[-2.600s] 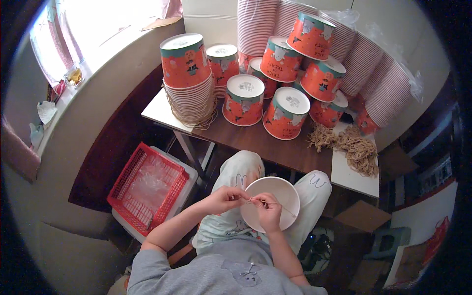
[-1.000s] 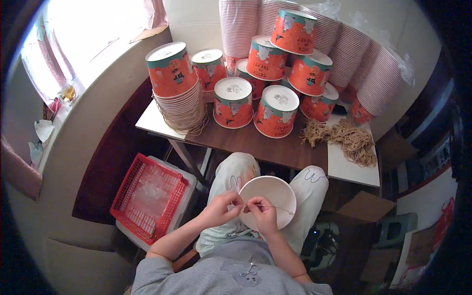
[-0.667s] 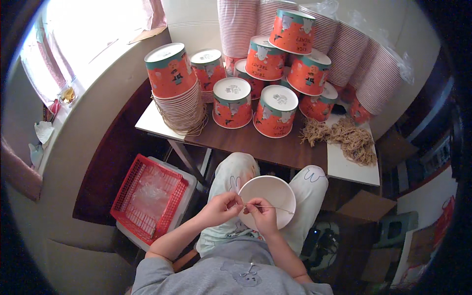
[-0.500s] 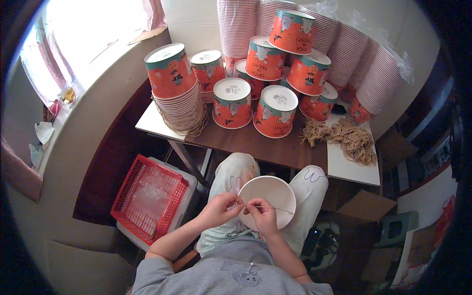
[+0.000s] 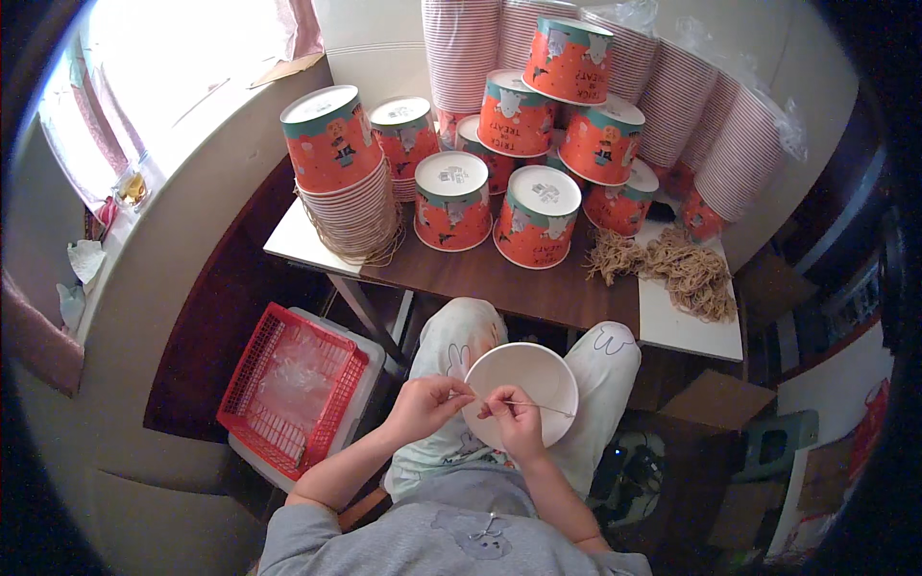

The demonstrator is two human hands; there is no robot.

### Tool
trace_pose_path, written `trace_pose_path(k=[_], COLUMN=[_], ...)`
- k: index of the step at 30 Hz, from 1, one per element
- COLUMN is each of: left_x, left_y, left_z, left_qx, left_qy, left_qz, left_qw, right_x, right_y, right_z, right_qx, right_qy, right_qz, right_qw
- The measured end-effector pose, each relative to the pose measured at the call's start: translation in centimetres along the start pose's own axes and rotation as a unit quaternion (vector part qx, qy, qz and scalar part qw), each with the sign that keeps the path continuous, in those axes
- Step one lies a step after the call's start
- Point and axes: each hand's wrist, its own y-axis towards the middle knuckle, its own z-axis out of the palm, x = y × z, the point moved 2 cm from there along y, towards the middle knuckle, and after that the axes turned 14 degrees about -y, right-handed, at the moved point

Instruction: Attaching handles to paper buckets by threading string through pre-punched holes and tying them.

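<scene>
A white-lined paper bucket (image 5: 547, 370) rests between my knees with its mouth up. A thin tan twine (image 5: 549, 409) runs across the opening to the rim's right side. Over the bucket, my right hand (image 5: 517, 422) is closed in a pinch on this twine. My left hand (image 5: 427, 408) is closed too, thumb and forefinger pressed together at the rim's left side. A short bit of the twine seems to lie between the two hands, though its end is too fine to make out.
Ahead is a brown table (image 5: 461, 275) with upside-down orange buckets (image 5: 453, 216), a nested stack of buckets (image 5: 341, 182) and tangled twine bundles (image 5: 687, 274). Tall wrapped bucket stacks (image 5: 754, 158) stand behind. A red basket (image 5: 298, 384) with clear plastic sits left; a cardboard box (image 5: 720, 403) right.
My fingertips have drawn slightly apart at the twine, and the right hand's fingers have curled a little. The bucket has stayed in place between my knees.
</scene>
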Motion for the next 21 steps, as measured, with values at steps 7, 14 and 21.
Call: trace_pose_path(k=[7,14,21], left_x=[0.1,3.2,6.7], left_y=[-0.3,-2.3,-6.8], left_z=[0.0,-1.2,1.3], left_qx=[0.015,0.004,0.103], left_qy=[0.067,0.043,-0.321], left_qz=[0.072,0.166,-0.295], left_qw=[0.995,0.985,0.894], right_x=[0.4,-0.9,-2.2], right_y=[-1.1,-4.8,-7.9], right_z=[0.4,-0.3,0.0], right_qx=[-0.036,0.023,0.2], right_qy=[0.044,-0.017,0.057], right_qz=[0.006,-0.018,0.034], right_qw=[0.998,0.999,0.977])
